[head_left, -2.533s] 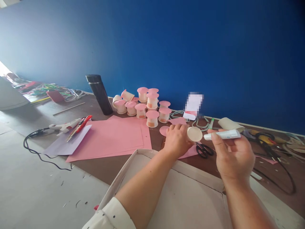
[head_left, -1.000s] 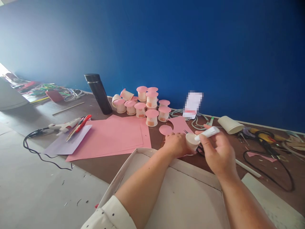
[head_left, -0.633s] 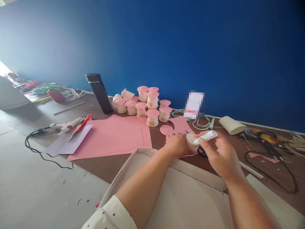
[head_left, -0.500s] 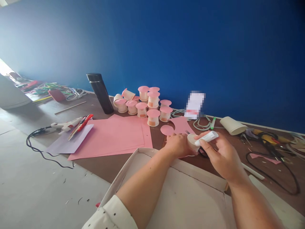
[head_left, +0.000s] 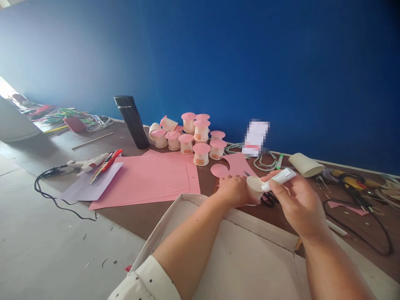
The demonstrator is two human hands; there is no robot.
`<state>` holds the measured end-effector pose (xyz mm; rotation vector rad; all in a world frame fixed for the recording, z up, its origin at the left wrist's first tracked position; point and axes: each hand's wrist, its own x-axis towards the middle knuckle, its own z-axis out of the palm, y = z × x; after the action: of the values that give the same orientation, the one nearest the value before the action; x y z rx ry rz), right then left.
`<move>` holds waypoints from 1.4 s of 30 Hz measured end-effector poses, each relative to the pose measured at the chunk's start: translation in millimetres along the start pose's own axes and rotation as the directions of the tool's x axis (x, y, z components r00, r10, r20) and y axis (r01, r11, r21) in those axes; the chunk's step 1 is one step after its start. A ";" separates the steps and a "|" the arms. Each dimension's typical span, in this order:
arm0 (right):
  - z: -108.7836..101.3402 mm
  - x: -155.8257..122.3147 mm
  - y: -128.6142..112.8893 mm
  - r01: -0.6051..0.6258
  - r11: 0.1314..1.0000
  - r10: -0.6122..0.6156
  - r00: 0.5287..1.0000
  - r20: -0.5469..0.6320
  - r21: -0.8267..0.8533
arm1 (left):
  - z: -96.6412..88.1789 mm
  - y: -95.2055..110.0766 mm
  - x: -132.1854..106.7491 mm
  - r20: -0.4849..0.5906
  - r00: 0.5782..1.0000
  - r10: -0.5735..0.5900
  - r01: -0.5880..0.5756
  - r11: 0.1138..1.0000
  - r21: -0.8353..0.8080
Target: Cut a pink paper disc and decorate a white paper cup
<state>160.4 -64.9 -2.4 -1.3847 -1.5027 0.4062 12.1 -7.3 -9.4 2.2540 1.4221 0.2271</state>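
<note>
My left hand [head_left: 233,190] is closed around the side of a small white paper cup [head_left: 254,184], which stands with its flat round end up. In my right hand [head_left: 298,200] is a white glue stick [head_left: 279,179], tilted, its tip just at the right edge of the cup's top. A pink paper disc [head_left: 219,170] lies behind my left hand, beside a pink sheet with a round cut-out [head_left: 238,161]. Farther back stand several paper cups with pink disc tops [head_left: 201,153], some of them stacked. Scissors, partly hidden, lie behind the cup I hold.
Large pink sheets [head_left: 156,175] lie left of my hands, with a glue gun [head_left: 89,163] and a red cutter [head_left: 110,162] on purple paper. A black flask [head_left: 131,123] stands behind. A loose paper cup [head_left: 306,164] and black cable [head_left: 387,233] are at right. A shallow cardboard tray [head_left: 250,258] is in front.
My right hand has moved the glue stick a little to the right, from over the cup's top to its edge. My left hand stays on the cup.
</note>
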 end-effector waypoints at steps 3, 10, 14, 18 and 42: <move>5.3 -0.6 -1.7 0.073 0.992 -0.067 0.996 0.065 -0.102 | -0.2 0.5 -0.2 -0.004 1.000 0.000 0.000 1.000 0.009; 5.4 -0.1 3.7 0.083 0.983 -0.095 0.993 -0.067 -0.164 | 0.0 -0.7 -0.5 0.006 1.000 0.003 -0.003 1.000 0.023; 6.9 -1.4 2.9 0.070 0.996 -0.069 0.997 0.025 -0.050 | 3.1 -1.3 1.3 -0.017 1.000 0.007 -0.006 1.000 0.009; 11.9 -1.6 1.2 0.116 0.982 -0.122 0.992 -0.030 -0.148 | 2.6 -0.7 0.4 -0.016 1.000 0.012 -0.012 1.000 0.005; 16.8 7.8 20.9 -0.112 0.987 0.134 0.969 -0.206 0.115 | -1.8 -1.7 -1.3 0.027 1.000 -0.012 0.011 1.000 0.009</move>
<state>159.2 -45.8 -22.7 -1.3974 -1.2100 0.3929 9.5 -7.3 -8.4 2.2467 1.4245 0.1868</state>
